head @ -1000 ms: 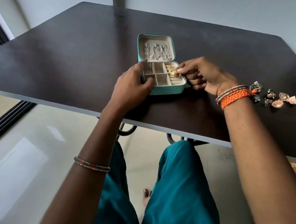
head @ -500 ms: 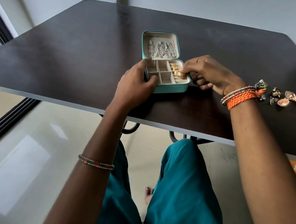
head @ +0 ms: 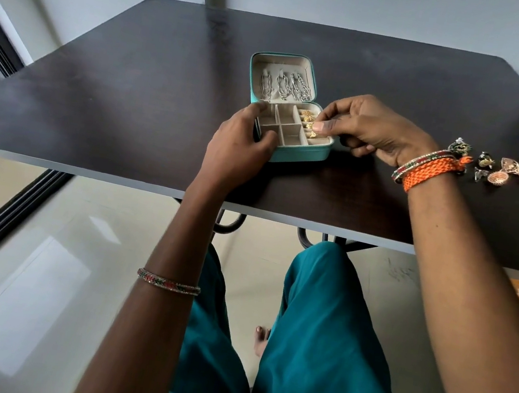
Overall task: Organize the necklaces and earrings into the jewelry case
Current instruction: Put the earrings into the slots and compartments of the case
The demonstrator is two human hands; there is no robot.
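Several gold earrings (head: 307, 123) are seen lodged in the slotted right-hand section of a teal jewelry case (head: 299, 153), which stands open near the middle of a dark table (head: 95, 109). The case is steadied at its near left corner by the left hand (head: 238, 149), whose fingers are curled around the wall, while one gold earring is pinched between thumb and forefinger of the right hand (head: 364, 128) directly over the slots. Three silver chain necklaces (head: 286, 85) are hung inside the raised lid, and the four square compartments beside the slots appear bare. A loose cluster of earrings (head: 491, 165), dark ones and rose-gold shell-shaped ones, is left on the table just beyond the right wrist, which is ringed by an orange braided band (head: 432, 171). Trouble is judged most likely at the slots: if the pinched earring is pressed in at an angle, it may be popped out or its neighbours dislodged. Should the bracing hand be lifted, the light case could be pushed along the table or its lid tipped shut on the chains. The waiting cluster, lying so close to the wrist, could be swept off by a careless backward reach.
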